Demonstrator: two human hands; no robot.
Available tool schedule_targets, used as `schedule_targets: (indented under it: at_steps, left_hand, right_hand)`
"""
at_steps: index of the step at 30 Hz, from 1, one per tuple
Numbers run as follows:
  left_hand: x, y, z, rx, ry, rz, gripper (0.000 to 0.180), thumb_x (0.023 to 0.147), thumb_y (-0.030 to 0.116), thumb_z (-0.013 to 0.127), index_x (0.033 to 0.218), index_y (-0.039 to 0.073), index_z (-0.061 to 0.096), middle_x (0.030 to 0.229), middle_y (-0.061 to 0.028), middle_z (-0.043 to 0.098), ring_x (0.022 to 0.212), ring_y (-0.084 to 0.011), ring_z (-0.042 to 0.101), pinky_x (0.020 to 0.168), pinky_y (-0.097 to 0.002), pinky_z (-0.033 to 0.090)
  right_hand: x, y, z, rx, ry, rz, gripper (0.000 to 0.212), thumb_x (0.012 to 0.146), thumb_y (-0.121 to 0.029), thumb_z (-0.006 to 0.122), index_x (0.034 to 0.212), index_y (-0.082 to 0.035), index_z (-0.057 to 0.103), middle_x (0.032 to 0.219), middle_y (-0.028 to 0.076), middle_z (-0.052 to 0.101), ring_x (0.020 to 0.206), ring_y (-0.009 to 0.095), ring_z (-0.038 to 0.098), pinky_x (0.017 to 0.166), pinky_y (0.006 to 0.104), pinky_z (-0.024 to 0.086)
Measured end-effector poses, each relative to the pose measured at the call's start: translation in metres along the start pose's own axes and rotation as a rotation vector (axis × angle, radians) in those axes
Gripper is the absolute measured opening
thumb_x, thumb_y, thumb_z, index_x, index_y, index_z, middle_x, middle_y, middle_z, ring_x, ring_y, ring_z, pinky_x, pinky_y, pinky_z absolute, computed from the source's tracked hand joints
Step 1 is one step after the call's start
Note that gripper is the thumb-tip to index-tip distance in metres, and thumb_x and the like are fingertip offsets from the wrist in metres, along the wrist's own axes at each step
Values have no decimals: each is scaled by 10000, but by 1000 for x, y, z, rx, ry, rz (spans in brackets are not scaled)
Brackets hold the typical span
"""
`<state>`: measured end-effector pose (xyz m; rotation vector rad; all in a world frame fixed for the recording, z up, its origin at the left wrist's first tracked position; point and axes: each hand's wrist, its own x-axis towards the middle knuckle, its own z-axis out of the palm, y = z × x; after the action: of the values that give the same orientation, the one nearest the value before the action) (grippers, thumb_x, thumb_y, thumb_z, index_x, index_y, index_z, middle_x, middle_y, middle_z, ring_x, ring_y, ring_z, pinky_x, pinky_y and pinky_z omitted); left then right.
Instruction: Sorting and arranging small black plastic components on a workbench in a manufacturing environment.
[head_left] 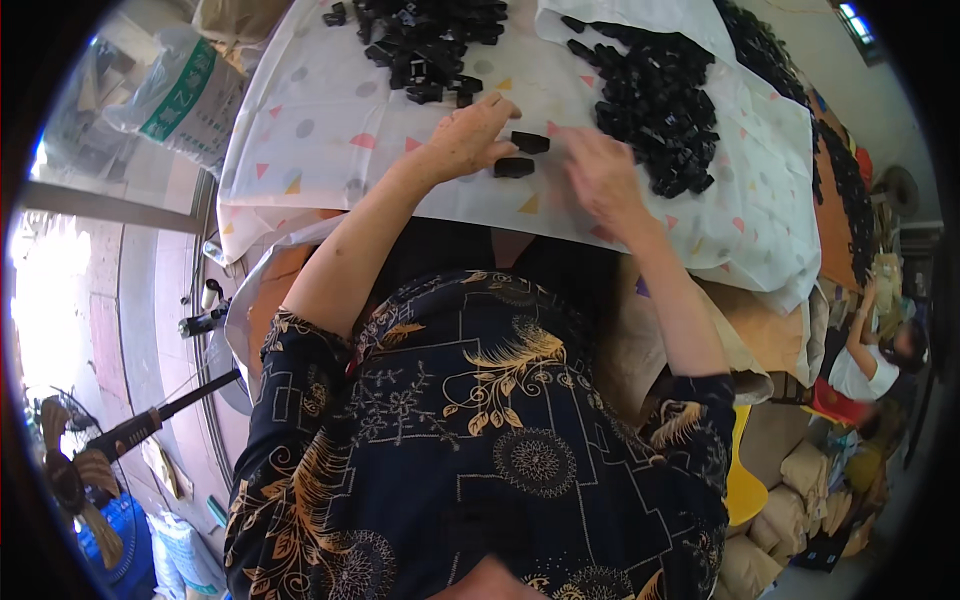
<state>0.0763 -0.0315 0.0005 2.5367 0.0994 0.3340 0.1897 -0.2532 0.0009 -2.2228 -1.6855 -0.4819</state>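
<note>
The left hand [470, 138] holds thumb and index finger apart, with the upper part [530, 142] at 2 o'clock and the lower part [514, 168] at 5 o'clock, just beside the thumb tip. The right hand [605, 175] is blurred, finger state indeterminable; the upper part lies at 9 o'clock, the right pile [660, 115] at 1 o'clock.

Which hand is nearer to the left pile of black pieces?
Left. The left hand is beside the near edge of the left pile; the blurred right hand is farther right.
</note>
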Motion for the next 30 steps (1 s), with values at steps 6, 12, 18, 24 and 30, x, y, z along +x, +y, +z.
schedule_targets:
  at_steps: [6, 12, 18, 24, 30]
  left_hand:
    - [-14, -37, -52, 160, 157, -107, 297, 900, 87, 552, 1173, 183, 618, 1116, -47, 593, 992, -333, 627, 843, -443, 510]
    - [-7, -36, -54, 373, -20, 9, 328, 903, 74, 551, 1203, 193, 609, 1128, -58, 580, 1013, -314, 624, 844, -429, 507]
    - [4, -38, -57, 518, -82, 183, 370, 835, -15, 613, 1158, 163, 578, 1072, -97, 550, 987, -301, 632, 779, -415, 538]
    - [16, -36, -65, 607, -262, 232, 296, 832, 36, 650, 1114, 101, 589, 1062, -92, 560, 1011, -280, 622, 824, -397, 522]
    - [10, -16, -71, 550, -355, 136, 252, 837, 60, 650, 1054, 39, 525, 1019, -135, 604, 983, -353, 643, 789, -457, 527]
  right_hand:
    - [-34, 47, -49, -271, -115, 136, 336, 850, -94, 651, 1182, -96, 598, 1062, 65, 585, 989, 263, 581, 835, 394, 457]
    - [-27, 60, -54, -251, -176, 97, 305, 808, -80, 715, 1089, -99, 597, 986, 72, 554, 961, 258, 577, 807, 384, 474]
    - [-22, 62, -60, -79, -235, 64, 277, 822, -32, 689, 1077, -67, 586, 996, 97, 535, 945, 299, 584, 804, 385, 501]
    - [-22, 70, -60, -54, -212, 86, 241, 827, -18, 683, 1039, -59, 576, 1000, 99, 527, 930, 308, 602, 770, 401, 512]
    - [-21, 73, -63, -9, -260, 74, 251, 824, -27, 690, 1043, -64, 574, 991, 93, 529, 923, 310, 600, 763, 408, 513]
